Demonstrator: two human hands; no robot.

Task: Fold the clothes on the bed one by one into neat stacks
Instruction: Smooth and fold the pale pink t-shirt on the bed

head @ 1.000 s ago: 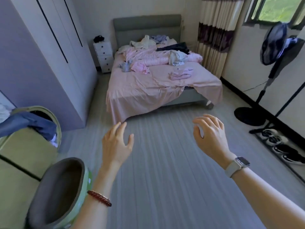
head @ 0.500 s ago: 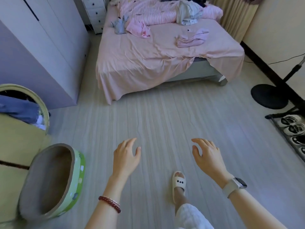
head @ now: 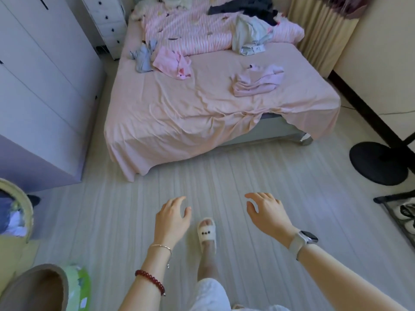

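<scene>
Closer now: the walk to the bed (head: pixel 179 122) is nearly done, and no folding has begun.

Since a second ago the bed has grown large in view and its foot lies just ahead, so the person is closing on the clothes. Left hand (head: pixel 171 218) and right hand (head: pixel 268 213) hang over the floor, fingers loosely spread, holding nothing. A lilac garment (head: pixel 257 80) lies nearest on the sheet, a pink one (head: pixel 173 62) and a grey-blue one (head: pixel 142 56) further up, more heaped by the striped quilt (head: pixel 190 30). I judge picking up the first piece comes next.
</scene>
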